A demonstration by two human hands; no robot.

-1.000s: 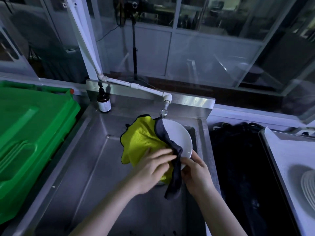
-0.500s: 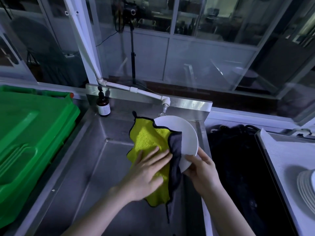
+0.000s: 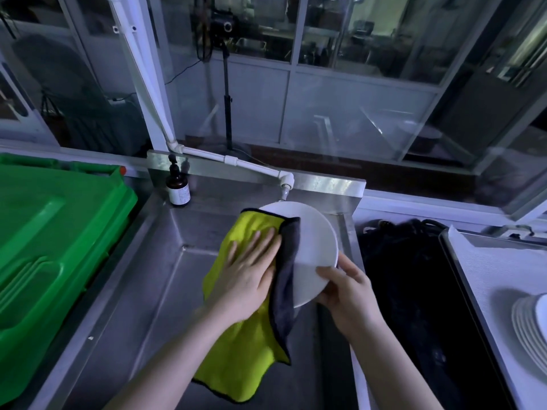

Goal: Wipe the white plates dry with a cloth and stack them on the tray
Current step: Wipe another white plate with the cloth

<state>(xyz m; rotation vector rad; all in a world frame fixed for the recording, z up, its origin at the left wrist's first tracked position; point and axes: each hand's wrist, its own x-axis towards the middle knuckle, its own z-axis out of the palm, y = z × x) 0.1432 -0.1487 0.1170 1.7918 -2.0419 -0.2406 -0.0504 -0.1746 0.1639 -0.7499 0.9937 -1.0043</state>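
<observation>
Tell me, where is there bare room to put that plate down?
The tray has a bare patch between its left rim and the stack of plates. The sink floor is bare between the green bin, the brown bottle and the cloth. Crowded: mid-sink, where the left hand presses the cloth on the plate the right hand grips.

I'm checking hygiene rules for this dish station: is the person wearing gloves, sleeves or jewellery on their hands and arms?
No. The left hand and right hand are bare: no gloves, rings or watch visible. Both forearms are uncovered to the frame edge; no sleeve shows.
</observation>
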